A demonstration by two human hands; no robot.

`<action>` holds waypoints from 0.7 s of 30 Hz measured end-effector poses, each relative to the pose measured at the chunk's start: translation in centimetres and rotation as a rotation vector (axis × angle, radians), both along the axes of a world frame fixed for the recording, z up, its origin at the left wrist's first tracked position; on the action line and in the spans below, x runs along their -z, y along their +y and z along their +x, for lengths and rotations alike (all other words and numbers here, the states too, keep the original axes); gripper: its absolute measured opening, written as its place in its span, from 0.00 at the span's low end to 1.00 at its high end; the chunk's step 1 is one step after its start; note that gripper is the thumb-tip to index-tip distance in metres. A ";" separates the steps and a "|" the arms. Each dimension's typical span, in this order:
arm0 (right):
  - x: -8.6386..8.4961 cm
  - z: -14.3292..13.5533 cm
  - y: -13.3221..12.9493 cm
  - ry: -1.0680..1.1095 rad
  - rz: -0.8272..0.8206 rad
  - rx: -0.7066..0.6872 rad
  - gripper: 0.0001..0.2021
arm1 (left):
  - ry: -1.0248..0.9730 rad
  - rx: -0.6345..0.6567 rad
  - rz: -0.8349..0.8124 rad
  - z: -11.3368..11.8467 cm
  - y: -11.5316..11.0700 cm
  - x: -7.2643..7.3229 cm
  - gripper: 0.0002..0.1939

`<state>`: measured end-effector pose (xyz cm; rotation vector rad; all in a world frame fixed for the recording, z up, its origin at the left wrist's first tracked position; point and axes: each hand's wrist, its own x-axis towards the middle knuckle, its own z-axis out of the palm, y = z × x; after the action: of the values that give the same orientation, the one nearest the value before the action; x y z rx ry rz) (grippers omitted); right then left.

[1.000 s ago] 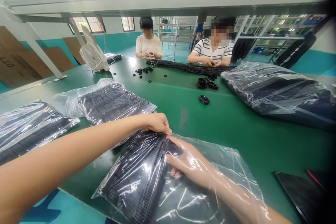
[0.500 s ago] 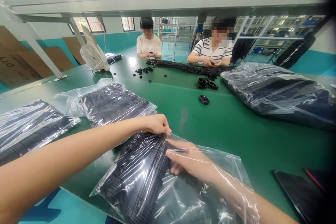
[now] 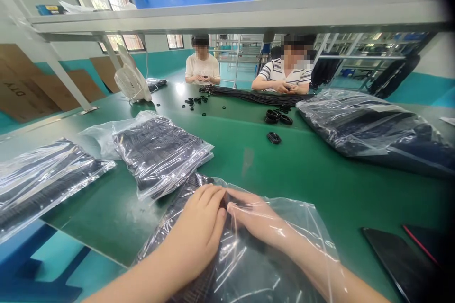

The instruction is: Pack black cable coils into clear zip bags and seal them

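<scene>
So yeah, the green table (image 3: 273, 170) fills most of the frame, and its near edge cuts diagonally across the lower left. Biggest thing on it is the bulky bag (image 3: 369, 125) at mid right. A wide stretch of green runs between that and the clear bag (image 3: 245, 270) at bottom centre. Way tighter on the other side: the stuffed bag (image 3: 159, 151) at centre left is right by its top corner, can't tell if they touch.

The clear bag's dark packed part has its long axis slanting from lower left up toward centre, with loose film spreading right and the mouth facing lower right, where the forearm goes in.

Left hand (image 3: 199, 220) lies flattish over the packed part, fingers together. Right hand (image 3: 261, 218) is under the film, thumb and forefinger slightly parted beside the dark contents. Can't tell if either is pinching anything.

Smallest bits: black rings (image 3: 195, 100) scattered upper centre.
</scene>
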<state>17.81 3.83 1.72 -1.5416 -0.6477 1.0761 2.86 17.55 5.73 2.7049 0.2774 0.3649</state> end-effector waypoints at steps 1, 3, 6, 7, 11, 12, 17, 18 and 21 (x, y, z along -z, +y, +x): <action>-0.1 0.0 -0.2 -0.028 0.013 -0.018 0.38 | 0.015 -0.006 0.031 -0.5 -0.5 0.5 0.23; -0.3 0.1 -0.5 -0.068 0.025 -0.075 0.35 | 0.044 -0.020 0.077 -0.9 -0.9 1.2 0.25; -0.9 0.2 -1.0 -0.092 0.039 -0.120 0.32 | 0.077 -0.029 0.092 -0.6 -0.9 1.5 0.26; -1.0 0.1 -1.1 -0.103 0.040 -0.121 0.32 | 0.081 -0.029 0.091 -0.5 -0.9 1.5 0.26; -1.4 -0.2 -1.0 -0.053 -0.027 -0.105 0.36 | 0.081 -0.039 0.083 -0.2 -1.0 1.2 0.26; -1.4 -0.2 -1.0 -0.015 -0.037 -0.103 0.37 | 0.081 -0.042 0.081 -0.2 -1.0 1.1 0.27; -1.5 0.2 -1.5 0.078 -0.036 -0.119 0.42 | 0.087 -0.048 0.081 -0.5 -1.1 1.3 0.26; -1.7 0.4 -2.0 0.034 -0.058 -0.140 0.42 | 0.086 -0.046 0.090 -0.5 -1.1 1.4 0.27; -2.4 0.2 -4.4 -0.246 -0.152 -0.240 0.39 | 0.069 -0.046 0.142 -0.4 -1.0 1.6 0.27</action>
<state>18.01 -0.57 4.11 -1.7782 -0.9565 1.1436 2.43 16.50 4.08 2.8591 0.3456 0.3153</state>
